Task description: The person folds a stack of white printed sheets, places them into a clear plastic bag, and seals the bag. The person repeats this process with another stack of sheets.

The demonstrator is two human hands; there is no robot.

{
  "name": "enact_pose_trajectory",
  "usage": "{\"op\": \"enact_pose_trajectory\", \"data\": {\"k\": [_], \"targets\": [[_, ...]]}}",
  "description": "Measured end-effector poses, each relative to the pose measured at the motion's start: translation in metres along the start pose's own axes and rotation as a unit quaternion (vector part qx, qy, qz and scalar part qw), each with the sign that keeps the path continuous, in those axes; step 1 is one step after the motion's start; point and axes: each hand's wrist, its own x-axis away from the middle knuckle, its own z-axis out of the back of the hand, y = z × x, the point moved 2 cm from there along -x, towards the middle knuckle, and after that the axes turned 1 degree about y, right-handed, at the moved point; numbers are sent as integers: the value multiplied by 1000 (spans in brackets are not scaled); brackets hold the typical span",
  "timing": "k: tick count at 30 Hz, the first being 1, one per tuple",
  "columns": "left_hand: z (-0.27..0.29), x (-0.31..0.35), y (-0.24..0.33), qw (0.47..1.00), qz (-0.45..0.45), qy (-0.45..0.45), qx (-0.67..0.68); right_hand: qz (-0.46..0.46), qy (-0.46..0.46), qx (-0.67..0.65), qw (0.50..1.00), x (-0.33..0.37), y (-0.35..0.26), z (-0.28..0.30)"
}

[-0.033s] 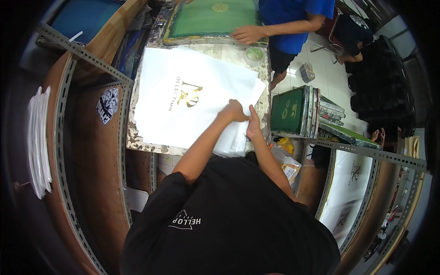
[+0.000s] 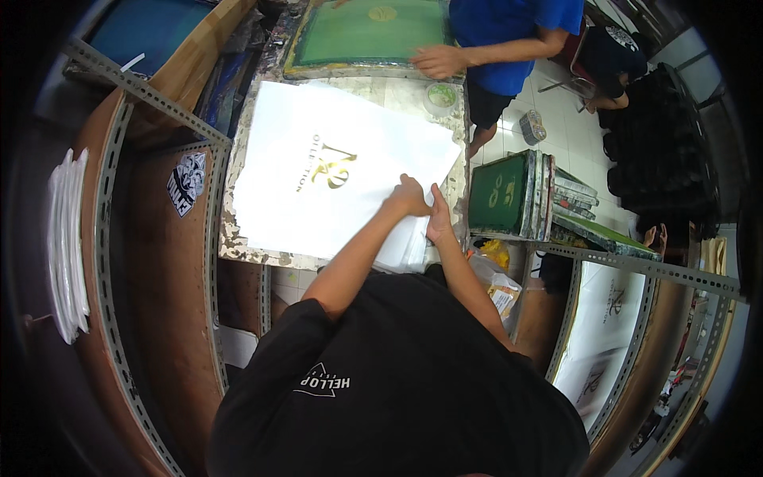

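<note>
A loose stack of thin white plastic bags (image 2: pixel 298 199) lies on the paint-worn table (image 2: pixel 238 248). Its top piece carries a shiny gold print with dark lettering. My left hand (image 2: pixel 409 197) reaches across and pinches the bags near their right corner. Close beside it, my right hand (image 2: pixel 439 219) holds the right edge, thumb upward, its other fingers largely hidden by the bags. Below both hands the near corner of the stack hangs in several uneven layers toward my black shirt.
A green printing screen (image 2: pixel 366 36) lies at the far end, with a co-worker's hand (image 2: pixel 439 60) on its frame. A small round tub (image 2: pixel 439 97) stands near it. More screens (image 2: pixel 501 195) lean at the right. Metal-framed shelves (image 2: pixel 214 262) flank me.
The top bag with its gold print has slid slightly to the right. My left hand has shifted a little rightward; the co-worker's hand has also moved slightly right along the screen frame.
</note>
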Motion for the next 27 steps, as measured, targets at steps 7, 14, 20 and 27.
{"op": "enact_pose_trajectory", "data": {"k": [7,14,20,27], "targets": [[-12,37,7,997,-45,-26,64,-52,-123,-6,991,-5,4,2],[53,74,-84,961,-135,43,239,-81,-110,58,989,-11,-13,-15],[148,27,-360,866,204,450,77,-91,-82,132,984,-4,-13,-39],[141,12,-422,926,280,216,133,-111,30,140,983,-13,-24,-27]]}}
